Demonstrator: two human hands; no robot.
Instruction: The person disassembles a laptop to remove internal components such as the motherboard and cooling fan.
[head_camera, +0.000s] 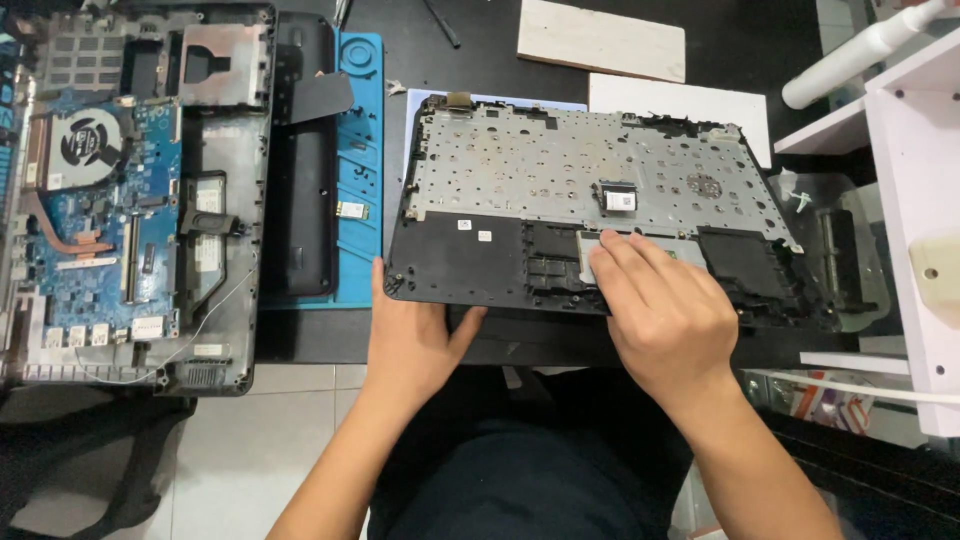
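- Head view looks down at a dark desk (480, 40) with laptop parts spread on it.
- In the middle of the frame lies a laptop top cover (600, 215), turned upside down. It has a black frame and a big silver metal plate full of little holes.
- The left hand (412, 335) sits at the lower left corner of this cover. It lies flat with its fingers loose, the thumb up along the cover's left edge, and it pinches nothing. It just presses on the near edge.
- The right hand (665, 310) rests on the lower middle of the cover. Its fingers (615, 262) are stretched out flat on a small grey plate (592, 252) just below the silver metal. The hand is not closed on anything; I cannot tell if the fingertips hook under the plate's edge.
- A small white sticker part (618, 198) sits on the silver plate, just above the right hand.
- At the left of the frame lies the laptop bottom half (140, 190), open, with a blue board and a round fan (88, 140) near the upper left.
- Between the two laptop parts there is a blue mat (358, 160), with a long black piece (300, 170) lying on it.
- At the top of the frame lie two pale boards (600, 40), well apart from the hands.
- A white shelf (915, 200) stands at the right edge, with a white tube (860, 55) on top.
- Dark clothes show at the bottom, over a pale tiled floor (250, 440).
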